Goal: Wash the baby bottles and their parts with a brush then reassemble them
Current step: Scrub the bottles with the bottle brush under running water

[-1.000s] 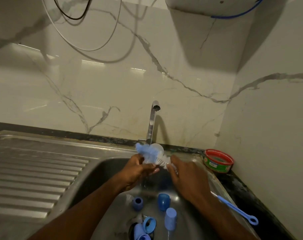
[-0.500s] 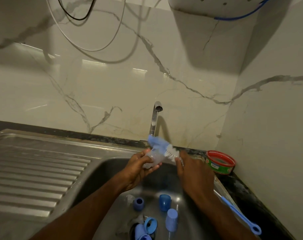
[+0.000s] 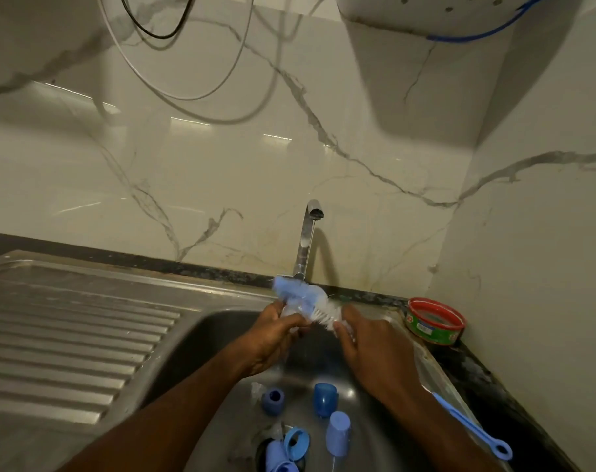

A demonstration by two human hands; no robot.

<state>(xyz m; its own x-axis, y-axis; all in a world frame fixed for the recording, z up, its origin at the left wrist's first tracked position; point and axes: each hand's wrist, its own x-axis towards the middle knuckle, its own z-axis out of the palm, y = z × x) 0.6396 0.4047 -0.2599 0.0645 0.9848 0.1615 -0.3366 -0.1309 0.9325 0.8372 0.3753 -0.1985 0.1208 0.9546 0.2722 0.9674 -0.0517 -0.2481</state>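
Above the sink basin (image 3: 221,328), my left hand (image 3: 272,332) grips a small clear bottle part (image 3: 293,306). A bottle brush runs through it: the blue sponge tip (image 3: 288,287) sticks out at the far left and the white bristles (image 3: 325,313) show on the right. My right hand (image 3: 371,349) holds the brush by its blue handle (image 3: 473,427), which passes under my wrist and ends in a ring. On the basin floor lie a dark blue ring (image 3: 272,400), a blue cap (image 3: 324,398), a pale blue cap (image 3: 337,434) and a blue collar (image 3: 296,442) by the drain.
The tap (image 3: 306,240) stands behind my hands, with no water visible from its spout. A red and green tin (image 3: 432,321) sits on the dark counter at the right corner. The ribbed steel drainboard (image 3: 68,335) stretches to the left. Cables hang on the marble wall.
The brush slid right and up through the clear part, then back left. Both hands stayed over the basin, shifting only slightly.
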